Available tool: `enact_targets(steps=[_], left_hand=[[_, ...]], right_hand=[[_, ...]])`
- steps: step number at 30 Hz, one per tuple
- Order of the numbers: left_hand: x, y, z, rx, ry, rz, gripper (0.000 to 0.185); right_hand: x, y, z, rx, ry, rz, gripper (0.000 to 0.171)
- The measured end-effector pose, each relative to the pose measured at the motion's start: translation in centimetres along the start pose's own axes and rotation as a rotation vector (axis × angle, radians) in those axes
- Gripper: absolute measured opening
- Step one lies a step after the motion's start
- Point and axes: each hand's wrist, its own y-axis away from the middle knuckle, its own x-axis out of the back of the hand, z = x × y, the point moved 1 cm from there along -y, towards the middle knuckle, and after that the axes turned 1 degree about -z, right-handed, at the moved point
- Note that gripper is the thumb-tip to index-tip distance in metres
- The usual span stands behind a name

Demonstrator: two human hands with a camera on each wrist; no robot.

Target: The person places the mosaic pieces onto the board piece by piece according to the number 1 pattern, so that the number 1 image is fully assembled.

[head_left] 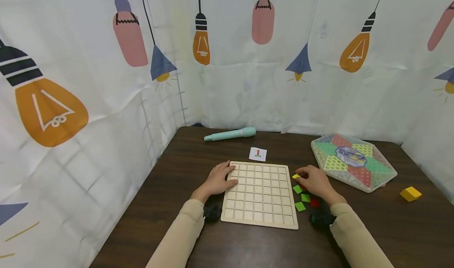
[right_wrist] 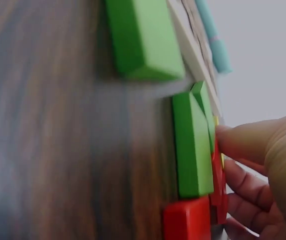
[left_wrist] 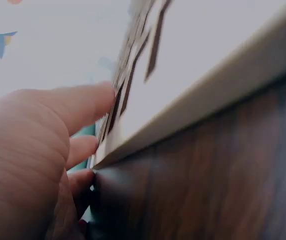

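Wooden grid board point(head_left: 261, 194) lies empty under flat left hand point(head_left: 220, 179); right hand point(head_left: 315, 182) pinches yellow tile point(head_left: 296, 176).

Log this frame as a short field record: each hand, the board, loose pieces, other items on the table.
left hand: rests flat on the left edge of the wooden grid board
right hand: pinches a yellow tile right of the board
board cells: all empty
loose tiles: green tiles and a red tile by the right hand
other items: teal pen, pattern card, hexagonal game box, yellow block
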Motion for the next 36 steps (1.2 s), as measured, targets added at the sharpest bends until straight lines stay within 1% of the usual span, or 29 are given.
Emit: enact_targets(steps=[7,12,17,21,23,30,36], left_hand=[[-0.9,0.4,-0.4,-0.015,0.016,0.091,0.051],[-1.1,0.4,-0.3,-0.001,0.018,0.12,0.049],[-1.0,0.4,-0.3,0.013,0.025,0.141,0.047],[-1.0,0.4,-0.3,0.031,0.043,0.153,0.046],[-1.0,0.4,-0.3,0.034,0.043,0.159,0.046],[-1.0,0.2,-0.2,0.025,0.019,0.147,0.046],[-1.0,0.1,-0.2,0.024,0.014,0.146,0.046]], right_hand=[[-1.2,0.4,0.5,-0.054,-0.028,0.103,0.024],[-2.1,0.7,1.0,-0.068,-0.077,0.188,0.024],[-2.4,0.6,1.1,-0.072,-0.084,0.239,0.025],[-2.3,0.4,1.1,-0.074,-0.094,0.245,0.028],[-2.2,0.3,1.2,-0.061,-0.105,0.238,0.029],[-2.0,0.5,1.4,-0.041,-0.179,0.164,0.033],[-1.9,0.4,1.3,-0.031,-0.174,0.171,0.028]])
